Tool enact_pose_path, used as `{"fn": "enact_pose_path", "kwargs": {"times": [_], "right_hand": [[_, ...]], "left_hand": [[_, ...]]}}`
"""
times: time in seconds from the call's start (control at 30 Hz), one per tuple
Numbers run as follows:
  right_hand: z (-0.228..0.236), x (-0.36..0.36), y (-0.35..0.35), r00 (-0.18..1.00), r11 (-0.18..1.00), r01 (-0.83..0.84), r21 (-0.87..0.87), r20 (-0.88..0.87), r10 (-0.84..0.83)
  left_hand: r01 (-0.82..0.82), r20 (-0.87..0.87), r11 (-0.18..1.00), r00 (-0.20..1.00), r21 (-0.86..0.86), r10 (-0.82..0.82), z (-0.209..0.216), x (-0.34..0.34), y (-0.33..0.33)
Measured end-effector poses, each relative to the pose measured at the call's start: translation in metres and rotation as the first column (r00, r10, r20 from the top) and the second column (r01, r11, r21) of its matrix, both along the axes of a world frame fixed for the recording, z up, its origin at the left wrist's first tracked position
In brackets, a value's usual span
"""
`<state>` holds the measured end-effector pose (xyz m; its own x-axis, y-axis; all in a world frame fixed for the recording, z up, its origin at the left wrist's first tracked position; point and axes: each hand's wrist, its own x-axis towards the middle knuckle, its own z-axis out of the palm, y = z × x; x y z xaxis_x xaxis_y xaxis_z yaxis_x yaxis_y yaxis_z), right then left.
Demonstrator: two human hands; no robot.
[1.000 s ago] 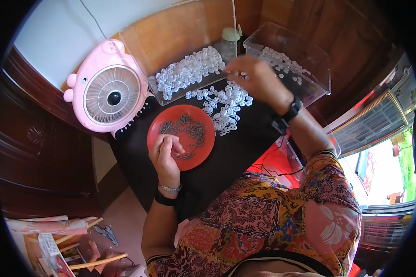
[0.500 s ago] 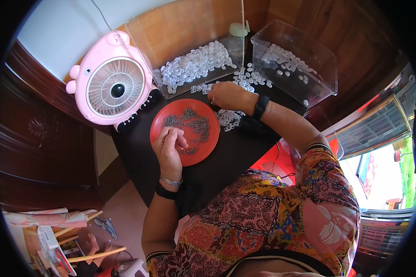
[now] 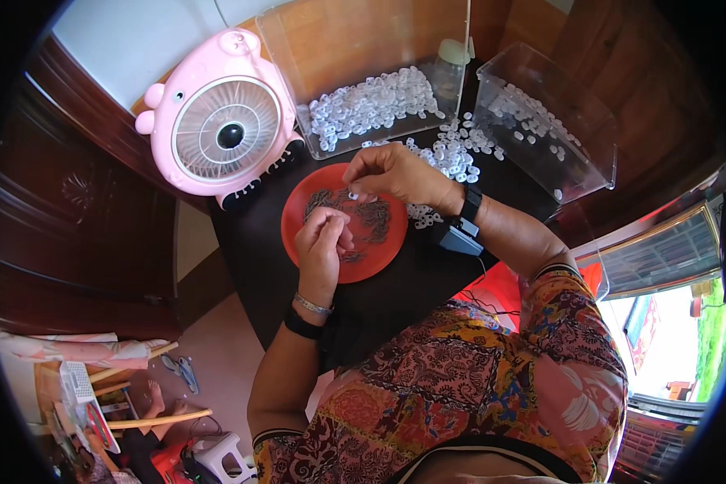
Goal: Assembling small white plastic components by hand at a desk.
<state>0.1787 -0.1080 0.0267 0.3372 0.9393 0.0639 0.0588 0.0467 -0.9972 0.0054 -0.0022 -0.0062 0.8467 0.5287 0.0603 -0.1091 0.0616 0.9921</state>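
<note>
Over a round red plate (image 3: 394, 252) my two hands are close together. Small dark grey screw-like metal pieces (image 3: 375, 218) lie in clumps on the plate. My right hand (image 3: 391, 173) pinches a small white plastic piece (image 3: 352, 195) between thumb and fingertips. My left hand (image 3: 321, 246) is closed above the plate's left side, fingers curled against the thumb; whatever is in it is hidden. Loose white plastic pieces (image 3: 456, 153), oval with holes, are scattered on the dark table beyond my right wrist, and some lie under that wrist.
A clear bin (image 3: 339, 32) holds a heap of white pieces (image 3: 371, 105); another clear bin (image 3: 581, 169) at right holds fewer. A pink pig-shaped fan (image 3: 161, 145) stands at left. Behind is a jar with a pale green lid (image 3: 453, 52). Another person's bare foot (image 3: 155, 395) shows lower left.
My right hand has moved from the loose white pieces to over the plate, now with one piece in its fingertips. My left hand stays closed over the plate. The whole view has shifted.
</note>
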Motion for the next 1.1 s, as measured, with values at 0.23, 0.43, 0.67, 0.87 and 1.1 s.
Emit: {"fn": "enact_pose_path", "kwargs": {"times": [0.23,0.43,0.67,0.87,1.1], "right_hand": [[-0.008,-0.025,0.009,0.994,0.992,-0.041,0.119,-0.095,0.052],[-0.018,-0.031,0.007,0.998,0.984,0.037,0.172,0.036,-0.043],[-0.017,-0.029,0.003,0.987,0.993,-0.042,0.113,0.156,0.024],[-0.016,-0.026,0.0,0.966,0.964,-0.108,0.242,0.253,0.045],[-0.01,-0.039,-0.004,0.623,0.955,-0.028,0.296,0.752,-0.215]], "left_hand": [[0.031,-0.015,0.998,0.999,0.056,-0.03,-0.004,0.001,0.0],[-0.003,0.008,1.0,1.0,0.028,0.003,-0.002,-0.001,-0.002],[-0.016,-0.007,0.998,1.0,0.068,0.016,-0.004,0.0,0.002],[0.04,0.079,0.999,0.996,0.002,-0.04,-0.001,0.0,0.002],[-0.082,0.038,0.994,0.996,-0.074,0.085,-0.002,-0.001,0.01]]}}
